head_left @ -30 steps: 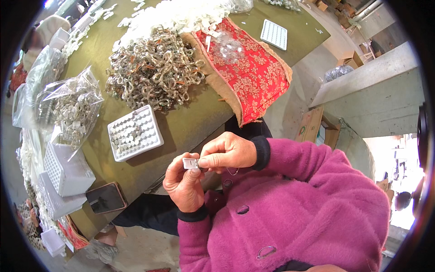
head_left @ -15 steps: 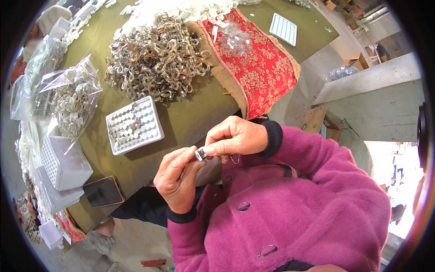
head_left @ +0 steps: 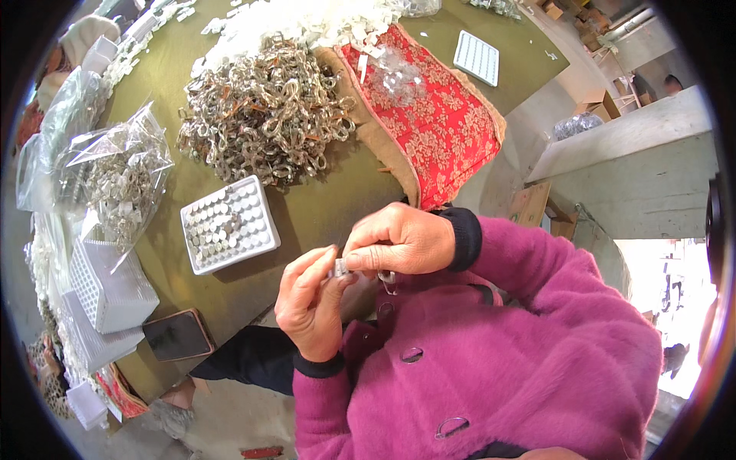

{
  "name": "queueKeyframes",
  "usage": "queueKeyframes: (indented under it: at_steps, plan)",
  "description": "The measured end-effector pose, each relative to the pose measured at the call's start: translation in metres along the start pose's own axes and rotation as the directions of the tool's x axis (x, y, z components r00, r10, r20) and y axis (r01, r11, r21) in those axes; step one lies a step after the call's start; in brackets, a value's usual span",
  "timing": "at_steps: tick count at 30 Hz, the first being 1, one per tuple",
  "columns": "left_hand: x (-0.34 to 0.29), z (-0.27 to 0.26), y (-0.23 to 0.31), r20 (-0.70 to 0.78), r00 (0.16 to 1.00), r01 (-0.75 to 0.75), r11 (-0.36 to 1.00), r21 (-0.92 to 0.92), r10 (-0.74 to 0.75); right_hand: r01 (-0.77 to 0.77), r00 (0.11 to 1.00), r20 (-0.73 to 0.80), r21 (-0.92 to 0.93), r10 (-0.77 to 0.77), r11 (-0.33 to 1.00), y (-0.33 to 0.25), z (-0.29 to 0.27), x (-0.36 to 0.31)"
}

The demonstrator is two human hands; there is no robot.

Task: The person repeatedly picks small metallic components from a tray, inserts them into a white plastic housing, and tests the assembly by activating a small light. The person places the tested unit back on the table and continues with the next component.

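Observation:
My left hand (head_left: 313, 303) and my right hand (head_left: 402, 241) meet in front of my chest, beyond the table edge. Between their thumbs and fingertips they pinch a small silvery metal piece (head_left: 340, 267), largely covered by the fingers. A shiny metal loop (head_left: 389, 281) hangs below my right hand; whether it joins the piece cannot be made out. On the table to the left is a white tray (head_left: 268, 244) with rows of small round silvery discs (head_left: 208, 222). Behind it rises a heap of linked metal bands (head_left: 264, 115).
A dark phone (head_left: 178, 335) lies near the table edge, beside stacked white trays (head_left: 115, 295). Clear bags (head_left: 126, 180) of small parts stand at left. A red floral cloth (head_left: 445, 126) covers the table's right side, with another white tray (head_left: 477, 57) beyond.
My left hand has shifted slightly right, and my fingers now cover more of the metal piece. More of the loop shows below my right hand. The view has tilted a little.

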State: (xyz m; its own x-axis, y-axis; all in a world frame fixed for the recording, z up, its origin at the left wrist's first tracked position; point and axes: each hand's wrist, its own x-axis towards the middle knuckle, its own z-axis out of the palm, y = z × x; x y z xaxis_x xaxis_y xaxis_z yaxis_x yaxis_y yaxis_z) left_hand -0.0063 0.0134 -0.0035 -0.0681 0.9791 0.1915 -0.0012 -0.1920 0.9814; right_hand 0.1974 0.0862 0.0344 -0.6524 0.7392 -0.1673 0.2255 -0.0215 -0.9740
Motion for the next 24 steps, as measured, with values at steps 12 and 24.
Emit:
queueKeyframes:
  at_steps: [12, 24]
  plan:
    - [-0.007, -0.027, -0.002, -0.064, 0.985, 0.137, 0.946, -0.293, -0.162, 0.009, 0.849, -0.218, -0.905, -0.481, 0.426, 0.026, 0.006, 0.033]
    - [-0.014, -0.031, -0.001, -0.031, 0.973, 0.185, 0.853, -0.487, -0.229, 0.397, 0.696, -0.047, -0.806, -0.716, 0.438, 0.038, 0.012, 0.013]
